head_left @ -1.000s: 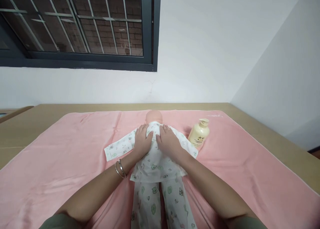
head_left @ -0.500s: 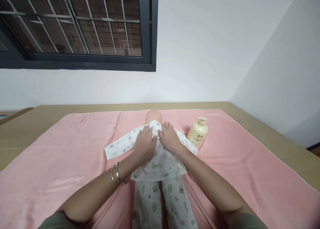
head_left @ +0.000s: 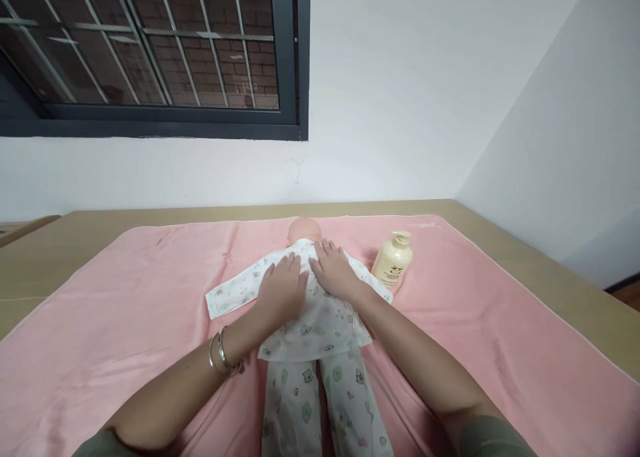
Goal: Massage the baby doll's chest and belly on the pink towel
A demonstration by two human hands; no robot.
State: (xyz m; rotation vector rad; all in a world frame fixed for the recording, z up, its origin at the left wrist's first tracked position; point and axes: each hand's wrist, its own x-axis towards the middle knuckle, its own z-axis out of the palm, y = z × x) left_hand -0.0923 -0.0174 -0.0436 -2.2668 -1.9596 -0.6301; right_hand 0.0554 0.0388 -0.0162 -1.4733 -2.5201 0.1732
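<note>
Left hand (head_left: pixel 281 289) has drifted slightly lower over the doll (head_left: pixel 313 334), leaving the right hand (head_left: pixel 335 272) higher, nearer the head (head_left: pixel 305 230). Both hands' fingers lie extended, gripping nothing.

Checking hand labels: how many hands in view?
2. The left hand lies on the left side of the printed top on the doll; the right hand lies on its right side, slightly farther up. Neither is hidden.
</note>
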